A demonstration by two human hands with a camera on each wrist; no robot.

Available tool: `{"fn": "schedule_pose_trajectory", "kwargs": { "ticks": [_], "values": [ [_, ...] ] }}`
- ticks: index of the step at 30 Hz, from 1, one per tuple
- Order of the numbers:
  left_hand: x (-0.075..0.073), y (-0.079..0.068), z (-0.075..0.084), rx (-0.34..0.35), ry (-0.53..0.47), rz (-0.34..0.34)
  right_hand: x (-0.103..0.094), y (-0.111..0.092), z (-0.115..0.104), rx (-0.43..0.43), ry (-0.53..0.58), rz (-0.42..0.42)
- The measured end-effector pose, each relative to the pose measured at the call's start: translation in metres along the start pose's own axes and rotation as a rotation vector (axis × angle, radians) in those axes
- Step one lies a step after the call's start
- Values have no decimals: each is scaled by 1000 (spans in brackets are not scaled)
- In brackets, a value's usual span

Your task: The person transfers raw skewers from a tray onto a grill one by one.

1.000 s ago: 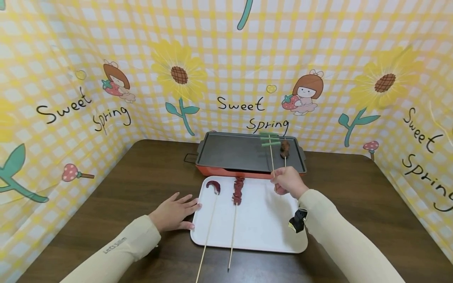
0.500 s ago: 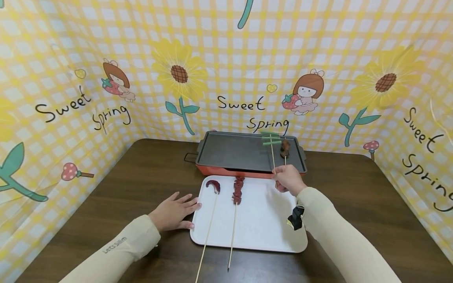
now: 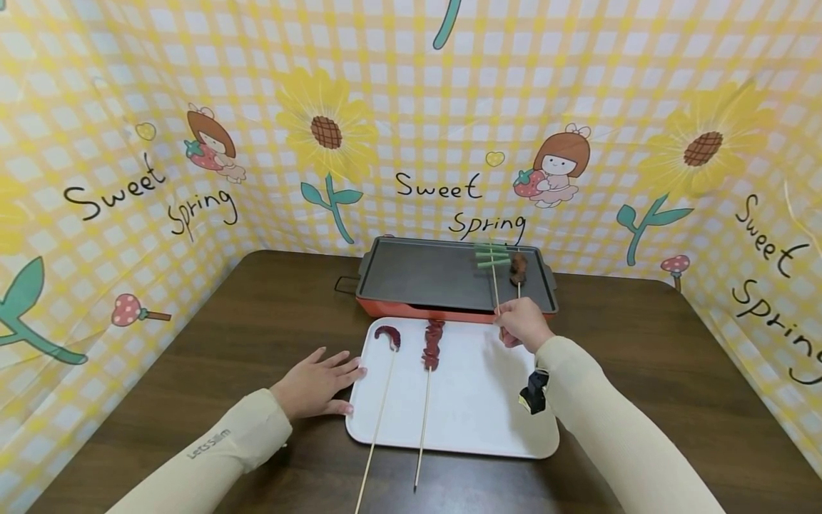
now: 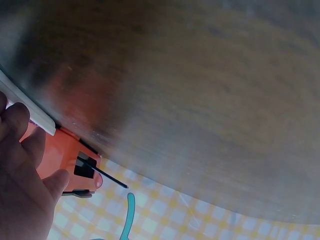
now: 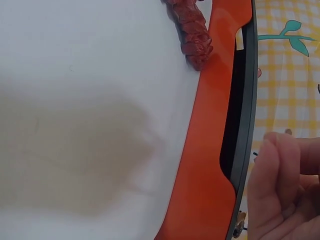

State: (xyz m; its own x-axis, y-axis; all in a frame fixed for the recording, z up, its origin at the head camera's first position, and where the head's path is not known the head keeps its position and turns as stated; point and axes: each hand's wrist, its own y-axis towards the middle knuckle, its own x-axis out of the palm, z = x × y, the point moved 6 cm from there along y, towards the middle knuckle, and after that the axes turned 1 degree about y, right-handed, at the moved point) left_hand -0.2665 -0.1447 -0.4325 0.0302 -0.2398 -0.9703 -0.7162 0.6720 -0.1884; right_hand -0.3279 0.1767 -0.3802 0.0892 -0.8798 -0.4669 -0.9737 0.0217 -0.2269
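Observation:
My right hand [image 3: 523,325] pinches the wooden stick of a skewer of green stalk pieces [image 3: 493,263], which look like green beans. The pieces sit over the right part of a dark griddle plate [image 3: 420,275]. Just right of them, a browned meat skewer [image 3: 518,270] lies on the plate, its stick running toward my hand. In the right wrist view, thumb and fingertips [image 5: 280,145] meet, and the green pieces are hidden. My left hand [image 3: 316,385] spreads its fingers at the left edge of a white tray [image 3: 481,428].
On the tray lie a curled dark-red tentacle-like skewer [image 3: 389,337] and a red sliced-meat skewer [image 3: 432,346]; both sticks overhang its front edge. The griddle's orange base [image 3: 398,309] stands right behind the tray. A wire handle [image 3: 345,285] juts left. Checked cloth [image 3: 411,107] backs the wooden table [image 3: 257,314].
The green pieces have turned on their stick, showing more stalks side by side, and sit slightly lower in view. My right hand shifted slightly right. The left hand stayed at the tray.

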Motion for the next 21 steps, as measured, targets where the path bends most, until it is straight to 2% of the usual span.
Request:
{"fn": "schedule_pose_trajectory", "kwargs": {
  "ticks": [15, 21],
  "values": [
    [4, 1, -1, 22, 3, 8, 4, -4, -6, 27, -50, -43],
    [1, 0, 1, 24, -1, 18, 4, -4, -4, 36, -75, -45]
  ]
}}
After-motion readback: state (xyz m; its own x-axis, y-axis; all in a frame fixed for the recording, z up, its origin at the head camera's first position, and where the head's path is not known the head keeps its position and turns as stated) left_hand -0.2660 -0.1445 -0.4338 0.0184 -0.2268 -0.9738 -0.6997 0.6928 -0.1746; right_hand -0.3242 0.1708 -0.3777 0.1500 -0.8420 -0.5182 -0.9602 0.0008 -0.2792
